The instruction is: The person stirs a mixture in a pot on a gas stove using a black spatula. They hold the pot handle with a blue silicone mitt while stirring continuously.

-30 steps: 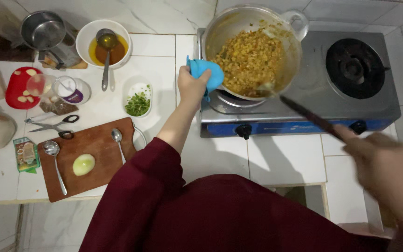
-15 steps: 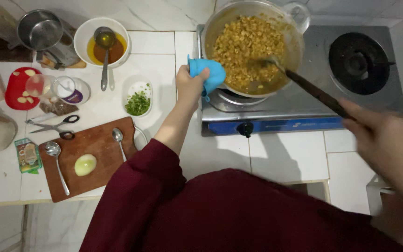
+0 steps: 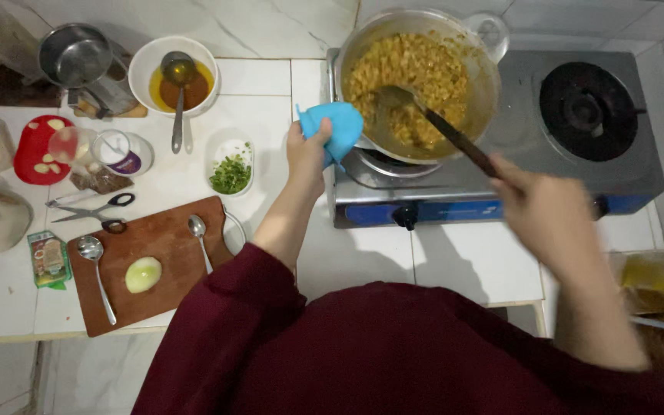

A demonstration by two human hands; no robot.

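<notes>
Since the earlier frame the spoon [image 3: 432, 123] has swung from the pan's right side to its middle. At left on the tabletop [image 3: 270, 77], a white bowl [image 3: 141, 65] holds orange sauce and a ladle; a small dish [image 3: 230, 165] holds chopped greens. The left hand [image 3: 307, 147] is clamped on a blue holder [image 3: 333, 129] at the pan [image 3: 416, 77] rim, upper centre: heavy, hot, full of yellow food. The right hand [image 3: 547, 211] is closed round the stiff spoon's handle
</notes>
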